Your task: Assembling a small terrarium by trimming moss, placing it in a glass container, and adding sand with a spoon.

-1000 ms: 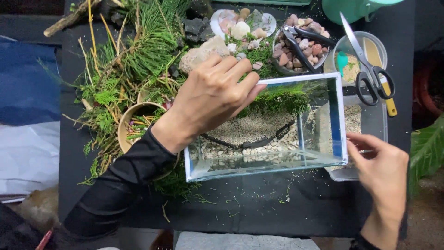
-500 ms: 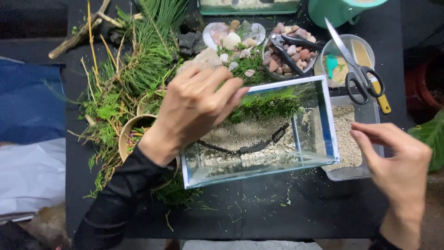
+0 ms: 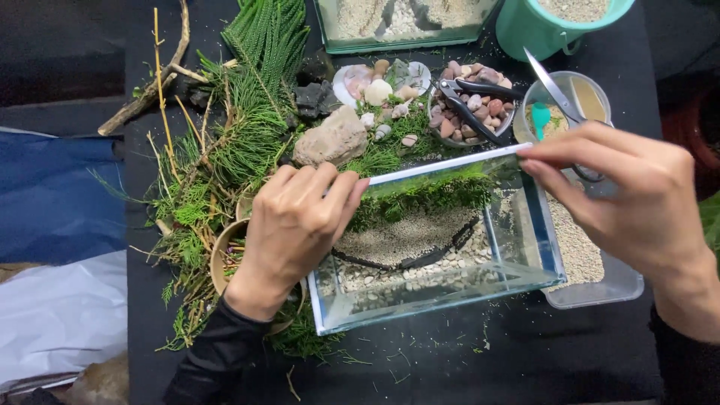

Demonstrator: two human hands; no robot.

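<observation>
Tank: glass tank (image 3: 442,292) mid-table, moss along back wall.
L hand: left hand (image 3: 296,225) curled over tank's left rim; fingertips hidden, grip unclear.
R hand: right hand (image 3: 630,199) fingers pinch tank's back-right corner.
Scissors: scissors (image 3: 559,97) handles hidden behind R hand.

2 hands (image 3: 300,221) are in view, with 1 glass tank (image 3: 442,289), 1 large pale rock (image 3: 331,139), 2 dishes of stones (image 3: 450,75), 1 teal bucket (image 3: 540,30), 1 pair of scissors (image 3: 559,97) and perhaps 2 brown bowls (image 3: 221,255), half hidden.
</observation>
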